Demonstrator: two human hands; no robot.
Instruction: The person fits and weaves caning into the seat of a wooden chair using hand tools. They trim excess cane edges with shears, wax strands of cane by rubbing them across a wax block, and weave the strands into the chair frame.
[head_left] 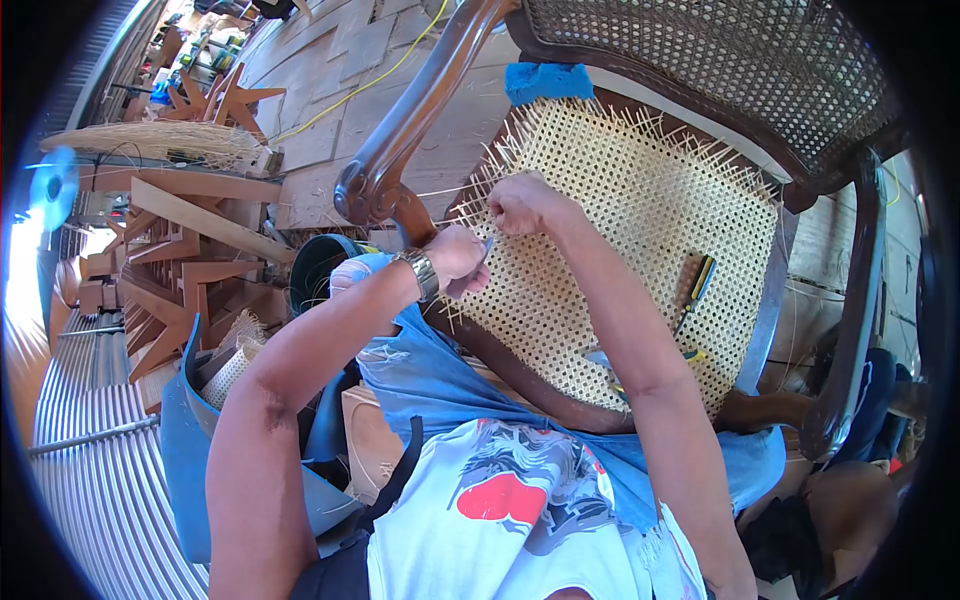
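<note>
A sheet of woven cane (600, 200) covers the seat of a dark wooden armchair (425, 110), with loose strand ends sticking out along its edges. My right hand (527, 203) is closed over the sheet's left edge, and a thin cane strand (440, 192) runs leftward from its fingers. Just below and to the left, my left hand (458, 258), with a metal watch on the wrist, is closed around a small dark, flat piece (487, 246) that its fingers mostly hide. A screwdriver-like tool with a yellow and black handle (703, 280) lies on the cane.
A blue pad (547, 82) sits at the seat's back corner. My right forearm partly covers a tool with yellow parts (693, 355). Stacked wooden frames (170, 260), a dark bucket (318, 262) and a bundle of cane strands (160, 140) stand left. Another person (850, 510) is at lower right.
</note>
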